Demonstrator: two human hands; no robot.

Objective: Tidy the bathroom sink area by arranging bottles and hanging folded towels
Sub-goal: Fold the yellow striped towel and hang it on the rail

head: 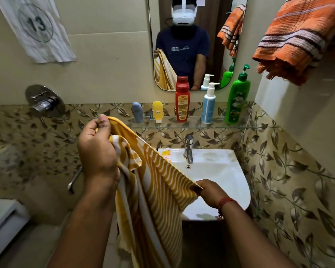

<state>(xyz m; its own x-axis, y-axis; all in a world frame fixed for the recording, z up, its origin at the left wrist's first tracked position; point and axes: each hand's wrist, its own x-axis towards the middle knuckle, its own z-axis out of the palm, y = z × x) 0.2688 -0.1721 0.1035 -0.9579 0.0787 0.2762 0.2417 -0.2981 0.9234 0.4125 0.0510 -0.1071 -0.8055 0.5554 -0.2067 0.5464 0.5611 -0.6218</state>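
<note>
A yellow and white striped towel (pixel 159 182) hangs between my hands in front of the sink (pixel 217 171). My left hand (pixel 97 151) pinches its upper corner, raised at shelf height. My right hand (pixel 211 192) grips another edge lower down, over the basin. On the glass shelf (pixel 193 125) stand a grey-blue tube (pixel 137 112), a yellow tube (pixel 157 111), a red bottle (pixel 182 102), a white and blue pump bottle (pixel 209 105) and a green pump bottle (pixel 237 99). An orange striped towel (pixel 300 39) hangs at the upper right.
A chrome tap (pixel 189 149) rises behind the basin. A mirror (pixel 191 43) above the shelf reflects a person. A shower mixer (pixel 45 102) and a chrome lever (pixel 74 179) are on the left wall. A white cloth marked 13 (pixel 37 28) hangs at upper left.
</note>
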